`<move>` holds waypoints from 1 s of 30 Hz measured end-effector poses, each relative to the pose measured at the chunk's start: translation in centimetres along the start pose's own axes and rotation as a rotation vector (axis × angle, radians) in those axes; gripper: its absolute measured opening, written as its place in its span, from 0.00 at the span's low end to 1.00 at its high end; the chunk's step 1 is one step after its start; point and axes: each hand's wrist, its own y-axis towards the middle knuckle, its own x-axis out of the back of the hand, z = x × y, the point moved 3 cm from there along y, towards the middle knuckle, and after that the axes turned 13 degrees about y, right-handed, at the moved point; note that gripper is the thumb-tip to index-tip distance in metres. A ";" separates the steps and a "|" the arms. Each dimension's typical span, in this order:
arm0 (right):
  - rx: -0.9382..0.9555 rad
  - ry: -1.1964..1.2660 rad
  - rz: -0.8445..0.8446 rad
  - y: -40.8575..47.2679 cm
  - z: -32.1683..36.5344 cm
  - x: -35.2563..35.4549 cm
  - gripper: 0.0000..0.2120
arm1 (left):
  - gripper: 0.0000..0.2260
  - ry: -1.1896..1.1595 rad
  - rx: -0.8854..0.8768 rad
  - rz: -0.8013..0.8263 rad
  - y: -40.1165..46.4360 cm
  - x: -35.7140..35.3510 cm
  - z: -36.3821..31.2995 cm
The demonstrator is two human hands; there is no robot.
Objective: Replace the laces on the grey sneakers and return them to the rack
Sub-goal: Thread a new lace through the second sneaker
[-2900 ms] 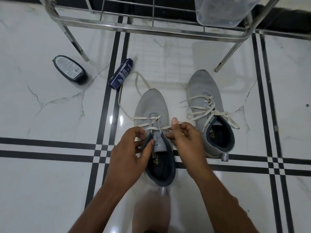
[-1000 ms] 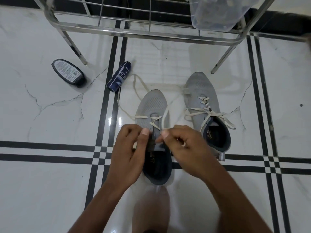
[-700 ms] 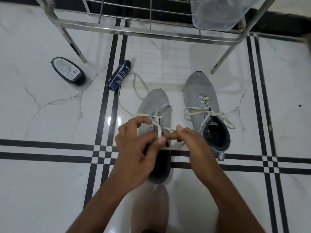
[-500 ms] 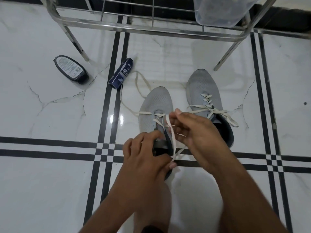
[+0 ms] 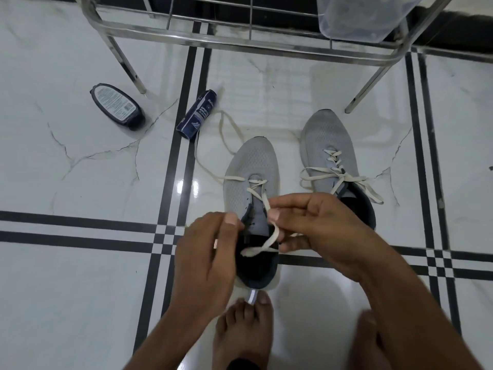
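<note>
The right hand (image 5: 317, 231) pinched the cream lace (image 5: 262, 201) between thumb and fingers just above the tongue of the near sneaker (image 5: 250, 166), the loose end trailing across the dark opening. The left hand (image 5: 205, 252) sat at the shoe's left edge, fingers curled against the eyelet flap, though whether they actually gripped it could not be told. This sneaker stood on the floor (image 5: 80, 276) in front of the rack (image 5: 240, 44), laced only through its lowest eyelets.

The likely trouble: the frayed-looking lace tip could miss or snag in the next eyelet, and a hard pull could drag the long slack end, which looped on the floor toward the spray can (image 5: 198, 116), unevenly through the shoe. The light shoe might also slide on the glossy tiles; a bare foot (image 5: 242, 319) touched its heel tab.

Counted: two sneakers, the second sneaker (image 5: 330, 145) fully laced; two laces; one spray can; one dark bottle (image 5: 117, 105); one plastic tub (image 5: 357, 17) on the rack; two hands
</note>
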 end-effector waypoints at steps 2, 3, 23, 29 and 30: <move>-0.004 -0.092 0.050 -0.8 -0.6 -0.2 0.10 | 0.08 0.017 0.033 0.067 -2.4 -2.7 2.3; -0.003 -0.155 0.079 -1.1 -0.8 -0.3 0.07 | 0.11 -0.090 0.189 0.230 -2.6 -3.6 3.6; 0.512 -0.046 -0.277 -0.4 -0.4 0.1 0.06 | 0.11 0.027 -0.120 -0.132 4.2 8.3 -5.4; 0.527 -0.647 -0.211 2.9 -1.6 -2.0 0.09 | 0.13 -0.116 0.000 -0.066 6.5 6.0 -3.7; 0.520 -0.696 -0.216 3.2 -1.9 -2.2 0.09 | 0.10 -0.204 0.044 -0.067 6.6 5.9 -3.3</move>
